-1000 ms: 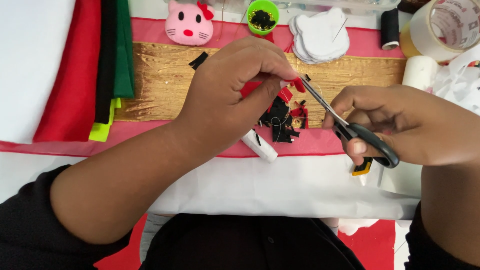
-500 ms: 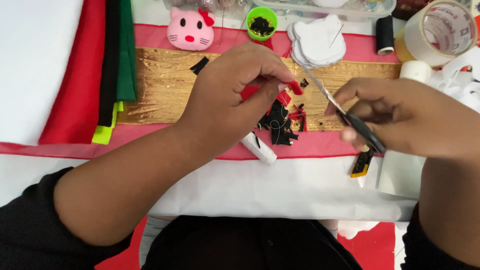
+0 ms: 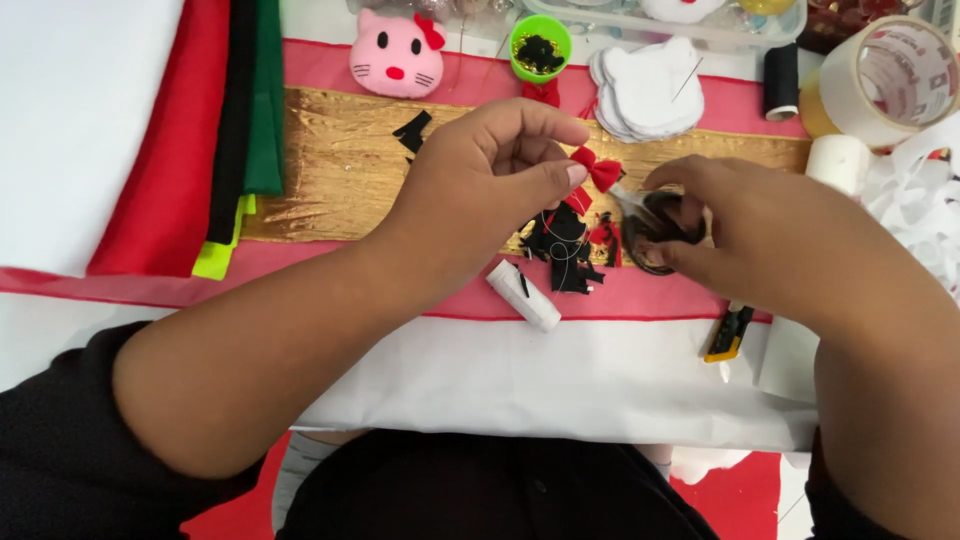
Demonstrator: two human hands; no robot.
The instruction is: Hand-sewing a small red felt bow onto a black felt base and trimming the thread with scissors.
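My left hand pinches a small red felt bow between thumb and fingers above the gold fabric strip. My right hand grips black-handled scissors, blades pointing left at the bow's right side. Black and red felt scraps lie beneath the bow, and a thin thread hangs down from it. A white spool of thread lies on the pink cloth just below my left hand.
A pink cat-face felt piece, a green cup of black beads, a stack of white felt cat shapes, a black spool and tape rolls sit at the back. Folded red, black and green felt lies left. A yellow cutter lies lower right.
My right hand turned the scissors inward and moved left toward the bow. My left hand raised the red bow slightly, so it shows clearly between the fingertips.
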